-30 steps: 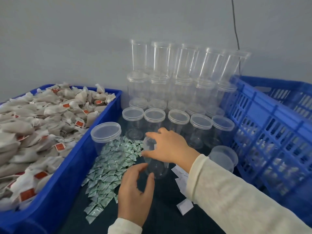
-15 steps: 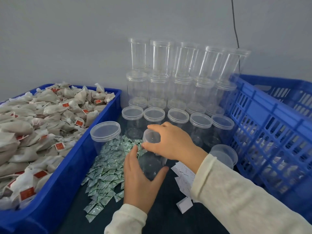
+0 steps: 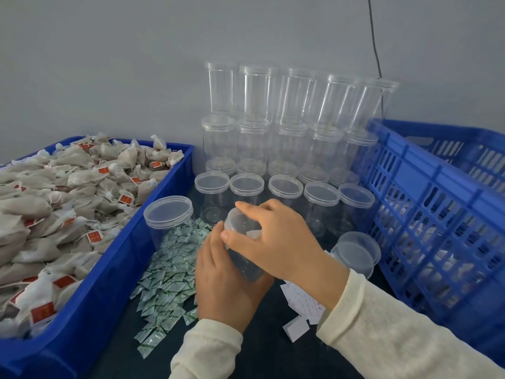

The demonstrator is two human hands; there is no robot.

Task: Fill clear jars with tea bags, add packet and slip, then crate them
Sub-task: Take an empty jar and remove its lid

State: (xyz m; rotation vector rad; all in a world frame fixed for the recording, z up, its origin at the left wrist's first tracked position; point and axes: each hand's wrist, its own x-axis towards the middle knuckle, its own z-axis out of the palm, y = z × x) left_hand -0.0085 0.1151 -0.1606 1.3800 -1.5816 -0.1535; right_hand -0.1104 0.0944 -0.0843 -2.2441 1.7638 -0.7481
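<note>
Both hands on one clear jar (image 3: 243, 253) mid-frame: left hand (image 3: 224, 280) wrapped round its body, right hand (image 3: 276, 239) gripping the lid (image 3: 237, 220), tea bags (image 3: 54, 203) far left

This looks like a small packing station, not a home kitchen. A blue bin (image 3: 90, 269) on the left is filled with many tea bags (image 3: 68, 192) of one kind. Identical clear jars (image 3: 273, 138) with lids are stacked in rows against a bare grey wall (image 3: 109, 64). On the dark tabletop (image 3: 262, 337) lie a heap of small green packets (image 3: 166, 277) and white paper slips (image 3: 303, 305). A blue slatted crate (image 3: 426, 214) stands on the right.
</note>
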